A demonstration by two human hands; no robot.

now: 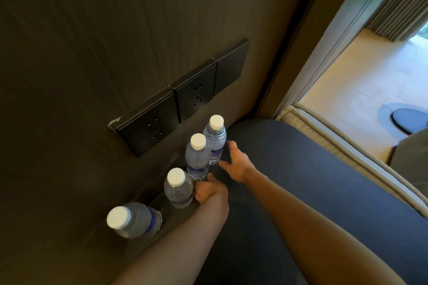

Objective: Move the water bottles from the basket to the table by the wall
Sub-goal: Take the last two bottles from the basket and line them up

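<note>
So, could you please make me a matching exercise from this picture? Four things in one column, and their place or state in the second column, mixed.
Column one:
1. left hand
2. right hand
3. wall sockets
4. nearest bottle

Column two:
a. on the wall above the bottle row
b. open, fingers spread, beside the farthest bottle
c. stands alone, no hand on it
d. curled in a grip around the second bottle

Pairs: 1-d, 2-b, 3-a, 4-c
</note>
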